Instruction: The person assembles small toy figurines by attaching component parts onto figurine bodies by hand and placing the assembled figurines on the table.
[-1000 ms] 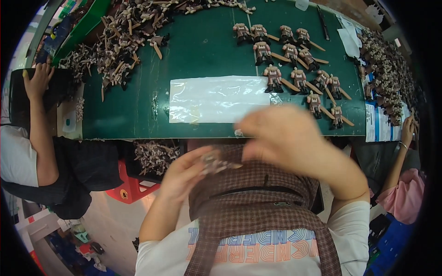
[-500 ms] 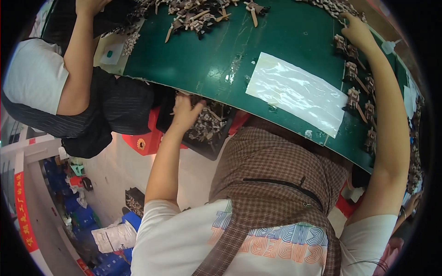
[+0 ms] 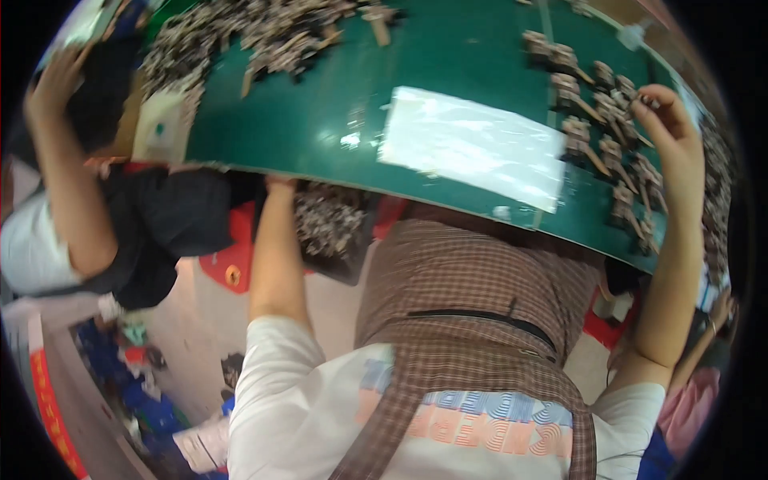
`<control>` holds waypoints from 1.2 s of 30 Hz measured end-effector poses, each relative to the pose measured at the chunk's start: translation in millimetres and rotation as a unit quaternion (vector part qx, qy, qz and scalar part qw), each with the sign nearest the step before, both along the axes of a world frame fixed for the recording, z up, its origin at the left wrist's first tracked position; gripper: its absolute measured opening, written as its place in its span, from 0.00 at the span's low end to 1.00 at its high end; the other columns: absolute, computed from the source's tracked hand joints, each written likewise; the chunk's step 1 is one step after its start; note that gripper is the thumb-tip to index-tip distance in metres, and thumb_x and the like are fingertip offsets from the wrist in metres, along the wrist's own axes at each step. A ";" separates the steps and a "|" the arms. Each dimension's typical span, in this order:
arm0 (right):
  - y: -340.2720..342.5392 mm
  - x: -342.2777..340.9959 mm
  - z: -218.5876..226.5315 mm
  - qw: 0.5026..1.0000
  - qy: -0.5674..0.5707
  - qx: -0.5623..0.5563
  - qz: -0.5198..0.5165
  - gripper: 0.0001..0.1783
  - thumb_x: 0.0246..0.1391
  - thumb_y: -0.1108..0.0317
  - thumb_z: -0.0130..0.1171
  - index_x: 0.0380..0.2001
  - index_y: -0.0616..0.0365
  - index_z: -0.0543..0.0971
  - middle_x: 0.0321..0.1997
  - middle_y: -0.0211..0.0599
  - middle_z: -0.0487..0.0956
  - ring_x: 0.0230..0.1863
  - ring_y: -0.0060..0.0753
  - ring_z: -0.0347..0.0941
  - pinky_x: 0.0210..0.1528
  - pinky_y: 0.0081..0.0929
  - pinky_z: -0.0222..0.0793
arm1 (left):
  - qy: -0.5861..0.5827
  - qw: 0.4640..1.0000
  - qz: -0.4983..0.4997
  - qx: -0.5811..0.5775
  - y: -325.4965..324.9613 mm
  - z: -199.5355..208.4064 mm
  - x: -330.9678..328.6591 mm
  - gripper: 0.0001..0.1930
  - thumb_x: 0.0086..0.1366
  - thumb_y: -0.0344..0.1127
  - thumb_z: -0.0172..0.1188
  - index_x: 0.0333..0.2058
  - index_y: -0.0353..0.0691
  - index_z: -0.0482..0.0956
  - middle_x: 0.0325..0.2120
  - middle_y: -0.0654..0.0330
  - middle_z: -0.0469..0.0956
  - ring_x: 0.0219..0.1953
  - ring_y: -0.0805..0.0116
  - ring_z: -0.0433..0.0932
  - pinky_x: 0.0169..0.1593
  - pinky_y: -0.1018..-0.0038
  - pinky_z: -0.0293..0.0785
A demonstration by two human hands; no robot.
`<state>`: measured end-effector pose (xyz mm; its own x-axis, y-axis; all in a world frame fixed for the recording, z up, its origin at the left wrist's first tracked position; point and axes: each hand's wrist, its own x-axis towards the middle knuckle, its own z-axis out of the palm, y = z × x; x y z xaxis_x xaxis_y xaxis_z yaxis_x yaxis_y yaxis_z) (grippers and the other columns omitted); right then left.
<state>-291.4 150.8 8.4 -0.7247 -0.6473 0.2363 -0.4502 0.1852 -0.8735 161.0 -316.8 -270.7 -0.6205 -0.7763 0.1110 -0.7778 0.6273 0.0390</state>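
Now right hand (image 3: pixel 668 128) pinching small part (image 3: pixel 646 102); left hand hidden under table (image 3: pixel 320 120).

The person wears a white short-sleeved T-shirt (image 3: pixel 312 400) with a band of blue, orange and red lettering across the chest. Over it lies a brown checked apron (image 3: pixel 480 280) with thin pale lines, its straps (image 3: pixel 400 400) running up over both shoulders and a narrow black cord (image 3: pixel 480 317) crossing the middle. Both forearms are bare, without watch or glove
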 end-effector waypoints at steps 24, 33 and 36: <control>96.5 128.3 -31.2 0.915 0.387 0.053 0.100 0.23 0.42 0.80 0.65 0.46 0.70 0.78 0.44 0.47 0.81 0.36 0.40 0.81 0.34 0.27 0.77 | 0.173 0.433 -0.104 0.879 340.6 260.7 -234.2 0.11 0.70 0.33 0.54 0.47 0.35 0.71 0.32 0.59 0.79 0.29 0.74 0.79 0.33 0.80 0.75; 98.8 115.9 -49.1 0.988 0.105 -0.022 -0.113 0.11 0.58 0.83 0.54 0.45 0.72 0.76 0.38 0.45 0.80 0.33 0.29 0.80 0.35 0.20 0.77 | 0.119 0.873 -0.460 0.109 320.0 239.3 -311.2 0.32 0.48 0.38 0.72 0.52 0.34 0.72 0.43 0.52 0.69 0.49 0.51 0.69 0.52 0.63 0.68; 94.1 114.4 -46.2 0.989 0.069 -0.027 -0.130 0.11 0.59 0.82 0.54 0.45 0.73 0.76 0.36 0.45 0.80 0.32 0.29 0.80 0.35 0.20 0.77 | 0.105 0.874 -0.462 0.112 321.1 232.7 -320.0 0.32 0.48 0.37 0.72 0.52 0.34 0.72 0.43 0.52 0.70 0.48 0.51 0.69 0.52 0.63 0.69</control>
<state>-177.0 244.9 -37.7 -0.8239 -0.4265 0.3732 -0.5083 0.2648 -0.8195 -159.0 4.3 -38.1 -0.9778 0.0274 0.2079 0.0948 0.9419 0.3221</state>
